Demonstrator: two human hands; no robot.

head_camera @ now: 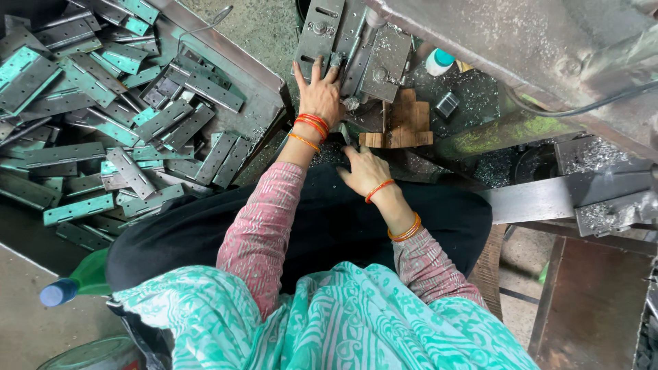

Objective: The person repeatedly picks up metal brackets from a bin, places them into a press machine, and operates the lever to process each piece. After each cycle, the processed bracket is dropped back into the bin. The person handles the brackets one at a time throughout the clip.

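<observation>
Lap first: right hand (365,171) rests near the knees, fingers loosely curled on a small dark piece I cannot make out. Farther out, left hand (321,96) presses flat, fingers spread, on a hinge plate (319,31) in the press jig (375,62); its long axis points away. Fingertips could get pinched under the tooling if it slips

Metal tray (264,82) heaped with grey-and-teal hinge plates (103,116); machine bed (480,147) strewn with swarf.
</observation>
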